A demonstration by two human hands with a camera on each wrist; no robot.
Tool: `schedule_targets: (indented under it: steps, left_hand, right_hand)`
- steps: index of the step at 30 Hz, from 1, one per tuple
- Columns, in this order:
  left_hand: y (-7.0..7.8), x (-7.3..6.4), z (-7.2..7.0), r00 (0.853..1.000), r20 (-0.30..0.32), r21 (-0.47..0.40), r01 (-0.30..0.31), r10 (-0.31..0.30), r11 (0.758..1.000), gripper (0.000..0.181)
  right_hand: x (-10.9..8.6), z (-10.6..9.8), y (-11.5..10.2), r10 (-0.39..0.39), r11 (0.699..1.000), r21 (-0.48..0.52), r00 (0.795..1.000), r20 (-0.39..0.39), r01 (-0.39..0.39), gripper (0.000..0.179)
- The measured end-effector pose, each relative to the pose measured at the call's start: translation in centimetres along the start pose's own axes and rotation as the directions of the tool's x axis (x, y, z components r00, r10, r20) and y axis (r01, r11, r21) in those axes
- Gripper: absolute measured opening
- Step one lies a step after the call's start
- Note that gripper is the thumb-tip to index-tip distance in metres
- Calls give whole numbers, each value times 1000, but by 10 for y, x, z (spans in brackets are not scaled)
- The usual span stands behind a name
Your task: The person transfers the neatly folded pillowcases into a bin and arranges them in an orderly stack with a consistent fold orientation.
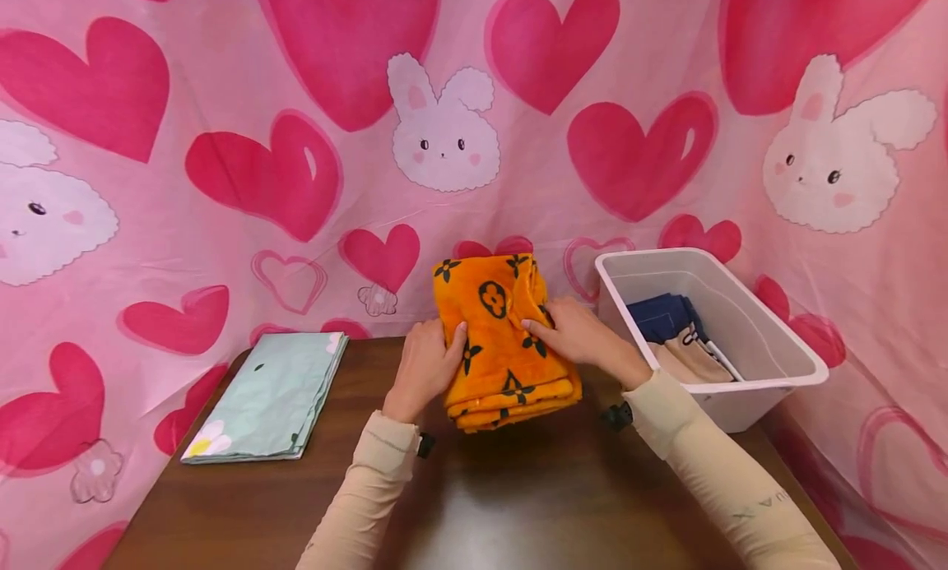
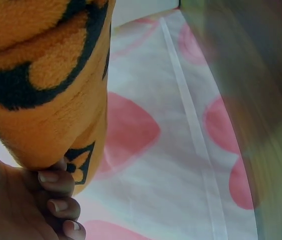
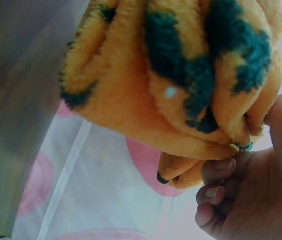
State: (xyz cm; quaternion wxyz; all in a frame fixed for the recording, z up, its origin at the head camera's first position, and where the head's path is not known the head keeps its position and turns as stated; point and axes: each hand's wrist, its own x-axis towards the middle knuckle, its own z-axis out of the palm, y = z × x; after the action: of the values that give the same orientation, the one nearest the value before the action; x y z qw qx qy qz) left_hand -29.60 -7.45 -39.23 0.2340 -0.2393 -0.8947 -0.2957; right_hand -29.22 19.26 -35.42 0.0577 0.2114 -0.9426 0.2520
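A folded orange plush blanket (image 1: 492,348) with dark flower prints is held up over the table between both hands. The left hand (image 1: 425,364) grips its left side, thumb on the front face and fingers curled behind. On the opposite side, the right hand (image 1: 581,335) pinches the edge with its thumb over the front. In the left wrist view, curled fingertips (image 2: 60,205) show under the blanket's edge. The right wrist view shows several thick layers of the blanket (image 3: 181,100), with fingers (image 3: 216,192) bent beneath them.
A folded pale green cloth (image 1: 270,397) with a daisy print lies on the brown table (image 1: 518,512) at left. At right stands a white bin (image 1: 770,385) holding folded dark blue (image 1: 662,315) and beige cloth (image 1: 685,360). A pink heart-print curtain (image 1: 533,200) hangs behind.
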Motion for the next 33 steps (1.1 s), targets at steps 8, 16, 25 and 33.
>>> schedule_targets:
  steps: [8,16,25,33]
  left_hand:
    - [8,5,5,999,36,6,21,-21,1000,44]
    - [21,10,11,999,52,-17,13,-12,1000,44]
    - [34,20,20,998,66,-101,9,-3,995,42]
    - [48,26,27,996,84,-109,15,-6,994,42]
  right_hand:
    - [-3,-13,6,32,999,9,998,58,-33,36]
    - [-10,-29,11,91,996,-1,990,111,-91,39]
    - [-13,-54,17,107,993,-75,980,165,-96,42]
    - [-21,-70,21,167,985,-70,965,204,-155,46]
